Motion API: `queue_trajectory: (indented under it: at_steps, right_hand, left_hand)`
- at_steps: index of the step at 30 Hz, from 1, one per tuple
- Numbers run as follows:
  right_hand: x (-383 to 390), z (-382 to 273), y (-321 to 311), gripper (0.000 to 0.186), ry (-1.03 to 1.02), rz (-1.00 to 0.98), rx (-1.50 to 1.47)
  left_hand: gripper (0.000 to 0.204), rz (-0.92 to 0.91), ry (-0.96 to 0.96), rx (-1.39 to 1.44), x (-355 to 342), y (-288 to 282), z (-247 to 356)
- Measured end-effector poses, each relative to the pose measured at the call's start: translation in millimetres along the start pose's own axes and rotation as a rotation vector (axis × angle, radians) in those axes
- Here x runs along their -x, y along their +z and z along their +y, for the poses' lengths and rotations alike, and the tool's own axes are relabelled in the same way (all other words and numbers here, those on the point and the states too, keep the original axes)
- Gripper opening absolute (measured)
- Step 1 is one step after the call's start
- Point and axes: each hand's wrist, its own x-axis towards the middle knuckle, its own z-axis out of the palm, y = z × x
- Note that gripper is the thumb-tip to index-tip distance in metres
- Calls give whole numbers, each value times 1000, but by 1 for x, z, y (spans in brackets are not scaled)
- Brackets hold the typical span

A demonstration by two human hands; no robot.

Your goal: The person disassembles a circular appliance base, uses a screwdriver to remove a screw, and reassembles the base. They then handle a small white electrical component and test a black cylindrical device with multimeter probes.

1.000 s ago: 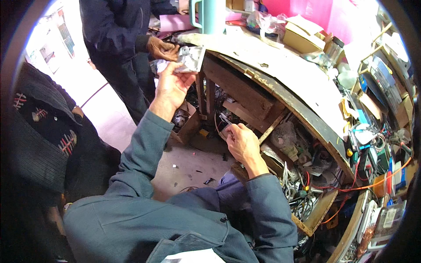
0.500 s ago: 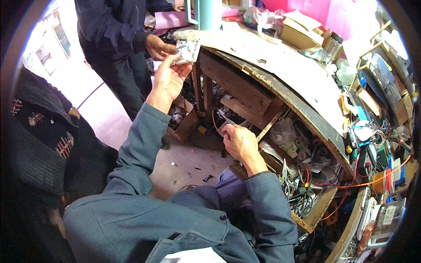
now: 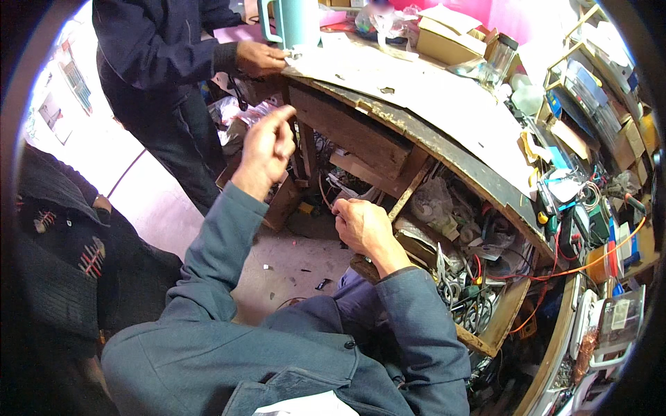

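Below the curved worktop, an open wooden compartment is seen crammed with tangled wires — red, white and grey — together with crumpled plastic bags and small metal parts. A teal mug with a handle is stood at the worktop's far edge, beside a cardboard box and a clear glass jar with a dark lid; what the jar and mug hold cannot be told. At the right, small shelves are packed with flat packets and boxes.

The left hand is raised in the air before the wooden drawer front, its fingers loosely curled and a little parted, with nothing seen in them. The right hand is held lower, at the mouth of the compartment, its fingers closed into a loose fist; whether something thin is pinched there cannot be told from this view. Both forearms are covered by grey-blue cloth sleeves.

Another person's hand — coming from a dark blue sleeve — is laid on the worktop's edge just beside the mug, on a small pale scrap.

The worktop surface is worn and pale, chipped along its dark rim, and the timber beneath is rough and brown. An orange wire is draped across the clutter at the right. The concrete floor below is speckled with small bits.
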Motion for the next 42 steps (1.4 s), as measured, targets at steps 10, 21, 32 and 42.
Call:
queue_trajectory:
  at_steps: [10, 21, 32, 42]
  right_hand:
    - [2, 1, -2, 19, -24, 30, -1]
    - [2, 1, -1, 16, -30, 23, 45]
    - [-1, -7, -4, 18, -3, -69, 78]
    - [1, 21, 19, 16, -19, -13, 259]
  left_hand:
    - [21, -296, -97, -392, 62, 39, -77]
    - [46, 221, 129, -337, -17, -31, 4]
    - [32, -91, 31, -749, 27, -24, -38]
    - [42, -187, 622, -1029, 111, 36, -137]
